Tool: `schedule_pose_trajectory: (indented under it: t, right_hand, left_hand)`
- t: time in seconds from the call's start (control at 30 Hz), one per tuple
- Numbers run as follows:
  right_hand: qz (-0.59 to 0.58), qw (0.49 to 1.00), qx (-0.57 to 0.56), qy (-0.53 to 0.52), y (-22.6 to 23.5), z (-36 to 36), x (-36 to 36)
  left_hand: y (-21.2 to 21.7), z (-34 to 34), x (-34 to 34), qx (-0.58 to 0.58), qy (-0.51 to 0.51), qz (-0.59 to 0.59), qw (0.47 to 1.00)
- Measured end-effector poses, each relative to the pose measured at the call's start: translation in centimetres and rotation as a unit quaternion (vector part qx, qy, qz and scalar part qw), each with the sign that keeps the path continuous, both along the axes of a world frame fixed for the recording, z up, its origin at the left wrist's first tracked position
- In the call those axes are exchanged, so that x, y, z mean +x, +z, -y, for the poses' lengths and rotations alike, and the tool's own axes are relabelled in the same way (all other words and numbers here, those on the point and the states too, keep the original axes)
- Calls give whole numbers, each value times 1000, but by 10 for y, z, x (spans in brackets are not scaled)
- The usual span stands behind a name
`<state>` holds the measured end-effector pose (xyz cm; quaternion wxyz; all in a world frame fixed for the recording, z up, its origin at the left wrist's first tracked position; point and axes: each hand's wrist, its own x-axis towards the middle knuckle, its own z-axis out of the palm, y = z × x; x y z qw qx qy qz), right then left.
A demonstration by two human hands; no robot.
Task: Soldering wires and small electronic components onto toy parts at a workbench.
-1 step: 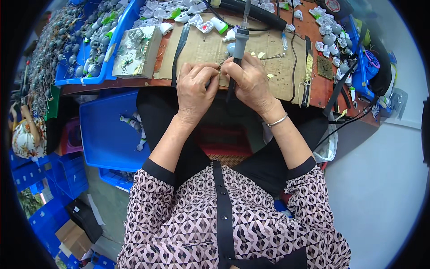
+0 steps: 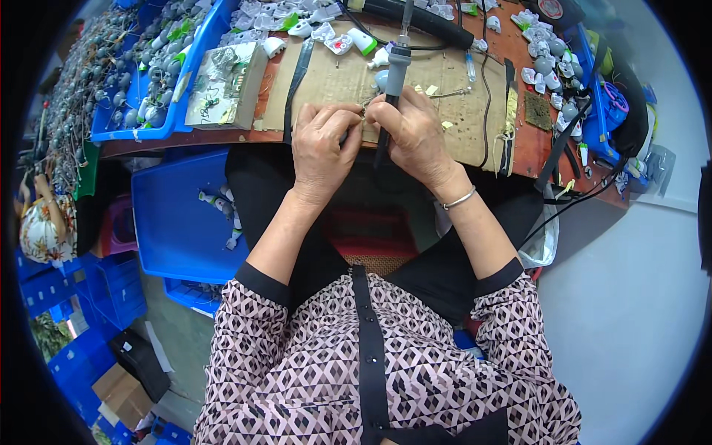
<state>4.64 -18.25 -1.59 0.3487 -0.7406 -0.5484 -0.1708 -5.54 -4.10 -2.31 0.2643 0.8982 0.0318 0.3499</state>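
In the gripping right hand [image 2: 418, 139], a grey-and-black tool [image 2: 397, 70]; alongside, the left hand [image 2: 323, 145] in a pinch, contents unclear.

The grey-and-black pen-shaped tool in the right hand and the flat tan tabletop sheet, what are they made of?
The tool looks like smooth plastic in even colours; its shaft gleams like metal. The sheet seems matte cardboard: papery brown, stained.

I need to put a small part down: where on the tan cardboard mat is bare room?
The tan cardboard mat has a mostly bare patch beyond the left hand, beside the black tape strip; another, speckled, lies between the right hand and the thin dark cable. White plastic shells crowd the mat's far edge.
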Motion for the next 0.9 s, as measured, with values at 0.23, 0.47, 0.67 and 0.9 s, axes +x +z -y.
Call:
schedule_pose_trajectory:
  t: [0.23, 0.47, 0.67, 0.9]
  right_hand:
    - [-17, 1000, 19, 7, -3, -1, 0]
    - [-22, 1000, 8, 1, -8, -1, 3]
    - [-19, 999, 25, 7, -8, -2, 2]
    - [-11, 1000, 25, -1, -7, -2, 1]
  left_hand:
    - [0, -1, 0, 4, -4, -5, 1000]
    - [2, -2, 1, 3, -18, -9, 1000]
    - [1, -4, 2, 17, -33, 1, 999]
    - [1, -6, 5, 19, -43, 16, 999]
